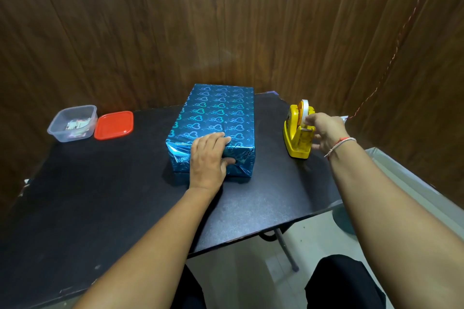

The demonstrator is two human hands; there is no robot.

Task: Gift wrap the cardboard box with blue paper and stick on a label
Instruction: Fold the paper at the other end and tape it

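The box (217, 118), wrapped in shiny blue paper with a heart pattern, lies in the middle of the black table (105, 198). My left hand (209, 158) rests over its near end, fingers flat on the top edge and thumb pressing the folded paper on the end face. To the right stands a yellow tape dispenser (297, 133) with a white roll. My right hand (326, 133) is at the dispenser, its fingers pinching the tape near the cutter.
At the far left of the table are a clear plastic container (72, 121) holding several small labels and its red lid (114, 125) beside it. Wooden wall panels stand close behind. The table's right edge drops off just beyond the dispenser.
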